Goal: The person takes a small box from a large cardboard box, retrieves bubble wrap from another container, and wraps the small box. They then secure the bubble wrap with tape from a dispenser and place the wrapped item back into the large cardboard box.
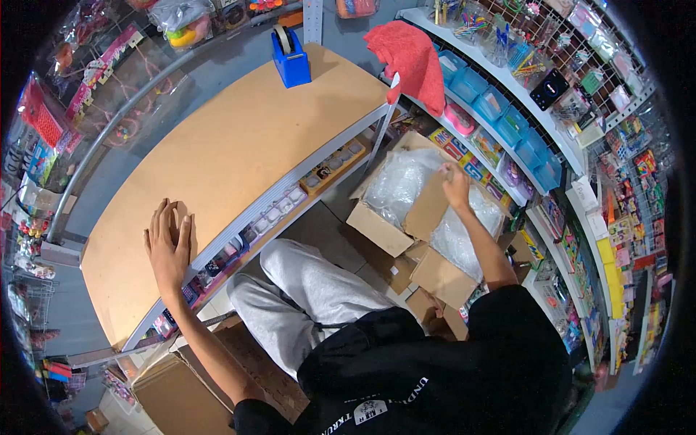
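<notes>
My left hand (169, 241) lies flat on the wooden counter (239, 138) near its front edge, fingers spread and holding nothing. Out to the right, my right hand (454, 183) is over an open cardboard box (380, 230), by a raised flap (426, 210). Its fingers are bent together; whether they pinch the flap or some wrap is too small to tell. Clear bubble wrap (402, 185) fills the box on one side of the flap, and more bubble wrap (464, 235) lies on the other side. What the wrap covers cannot be made out.
A blue tape dispenser (293, 64) stands at the counter's back edge. A red cloth (413, 65) hangs at its right corner. Shelves with blue trays (493, 105) curve along the right. Another cardboard box (177, 399) is at lower left.
</notes>
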### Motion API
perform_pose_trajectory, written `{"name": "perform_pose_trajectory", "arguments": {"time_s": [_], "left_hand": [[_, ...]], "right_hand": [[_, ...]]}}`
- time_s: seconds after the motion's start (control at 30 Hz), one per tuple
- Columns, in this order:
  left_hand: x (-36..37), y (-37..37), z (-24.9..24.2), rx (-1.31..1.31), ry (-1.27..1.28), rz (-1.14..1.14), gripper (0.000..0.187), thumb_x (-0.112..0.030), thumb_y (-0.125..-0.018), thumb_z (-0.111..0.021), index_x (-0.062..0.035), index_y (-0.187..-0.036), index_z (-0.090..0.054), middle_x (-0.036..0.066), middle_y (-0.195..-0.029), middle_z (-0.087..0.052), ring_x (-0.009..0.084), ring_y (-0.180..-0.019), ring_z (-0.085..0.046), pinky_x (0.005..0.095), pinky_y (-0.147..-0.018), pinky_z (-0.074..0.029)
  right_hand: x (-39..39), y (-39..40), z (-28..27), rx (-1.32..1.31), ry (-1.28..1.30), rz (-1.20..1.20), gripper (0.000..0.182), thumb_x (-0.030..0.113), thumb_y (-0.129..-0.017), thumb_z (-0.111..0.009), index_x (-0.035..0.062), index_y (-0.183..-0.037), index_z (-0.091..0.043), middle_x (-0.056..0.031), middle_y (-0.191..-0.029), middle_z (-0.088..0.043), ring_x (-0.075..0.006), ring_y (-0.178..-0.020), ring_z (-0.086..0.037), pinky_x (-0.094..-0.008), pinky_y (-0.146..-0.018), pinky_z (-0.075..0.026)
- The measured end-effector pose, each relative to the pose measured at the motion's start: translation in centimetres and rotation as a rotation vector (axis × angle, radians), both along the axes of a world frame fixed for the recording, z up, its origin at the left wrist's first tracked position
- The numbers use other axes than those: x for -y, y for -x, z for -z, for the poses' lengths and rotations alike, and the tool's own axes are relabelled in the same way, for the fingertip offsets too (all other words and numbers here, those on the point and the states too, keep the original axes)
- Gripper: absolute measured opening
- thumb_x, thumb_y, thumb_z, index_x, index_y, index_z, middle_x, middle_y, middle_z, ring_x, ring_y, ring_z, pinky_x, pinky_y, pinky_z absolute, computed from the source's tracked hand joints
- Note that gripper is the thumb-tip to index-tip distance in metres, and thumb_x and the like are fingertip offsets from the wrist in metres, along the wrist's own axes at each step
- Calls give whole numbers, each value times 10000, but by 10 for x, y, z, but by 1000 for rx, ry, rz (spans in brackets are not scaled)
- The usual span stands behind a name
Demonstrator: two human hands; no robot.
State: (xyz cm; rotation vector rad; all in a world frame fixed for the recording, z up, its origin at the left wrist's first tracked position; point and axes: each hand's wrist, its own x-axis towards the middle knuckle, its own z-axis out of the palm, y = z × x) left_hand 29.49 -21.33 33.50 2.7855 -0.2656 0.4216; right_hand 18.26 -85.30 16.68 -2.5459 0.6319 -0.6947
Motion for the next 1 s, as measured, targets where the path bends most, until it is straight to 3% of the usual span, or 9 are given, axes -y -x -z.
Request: {"name": "perform_pose_trajectory", "arguments": {"time_s": [0.17,0.3,0.33,0.43,0.53,0.63,0.67,0.83,1.0], "left_hand": [[2,1,-2,-11,11,-11,463,-415,-1008,-536,-136,-1378,-556,88,-1502,-483,285,-1394,-437,488,-1182,-239],[1,0,0,-1,11,-11,462,-413,-1006,-540,-135,-1375,-558,88,-1499,-486,282,-1392,-440,496,-1183,-233],[0,0,1,5,11,-8,463,-412,-1005,-541,-133,-1374,-558,88,-1498,-487,282,-1392,-441,496,-1183,-232],[0,0,0,14,15,5,462,-411,-1005,-540,-128,-1369,-562,89,-1495,-491,280,-1394,-440,503,-1181,-231],[1,0,0,14,19,9,458,-405,-1005,-540,-123,-1365,-565,92,-1489,-497,283,-1388,-445,508,-1178,-236],[-1,0,-1,-32,35,-7,456,-430,-1003,-533,-166,-1375,-552,60,-1515,-473,265,-1438,-382,518,-1199,-194],[-1,1,-1,-34,37,-7,455,-430,-1002,-533,-168,-1374,-551,60,-1513,-475,266,-1436,-385,519,-1199,-194],[-2,-1,1,-33,30,-2,465,-450,-1003,-522,-168,-1371,-550,57,-1514,-473,262,-1433,-390,522,-1200,-185],[6,0,0,141,107,76,418,-305,-973,-618,-109,-1338,-566,120,-1433,-529,306,-1343,-475,504,-1124,-312]], "right_hand": [[5,-4,-65,95,-137,82,170,163,-949,-513,23,-1011,-586,-265,-993,-681,-469,-1015,-624,-503,-908,-453],[3,-6,-86,256,-13,24,464,235,-995,-429,-83,-1323,-506,-343,-1211,-608,-460,-1154,-579,-472,-1005,-416],[3,-3,-97,189,-102,-27,578,275,-1014,-395,-125,-1432,-383,-356,-1313,-550,-447,-1203,-556,-457,-1043,-394],[7,-16,-96,322,-4,43,500,261,-1020,-407,-94,-1368,-456,-344,-1242,-591,-456,-1162,-573,-465,-1005,-412],[9,-18,-118,308,-123,42,378,268,-1036,-420,-46,-1225,-512,-321,-1114,-626,-463,-1084,-597,-472,-937,-433],[12,-19,-128,366,-113,90,300,285,-1050,-432,-7,-1083,-493,-278,-998,-632,-456,-982,-614,-473,-867,-448],[11,-20,-128,462,-65,102,321,316,-1062,-429,0,-1047,-487,-248,-960,-631,-398,-908,-626,-453,-838,-458],[23,-18,-136,371,-153,77,349,341,-1055,-461,-2,-1079,-520,-202,-944,-634,-289,-868,-605,-417,-834,-459],[41,-15,-137,495,-214,100,368,355,-1046,-485,-3,-1103,-545,-179,-943,-649,-256,-864,-603,-393,-845,-462]]}}
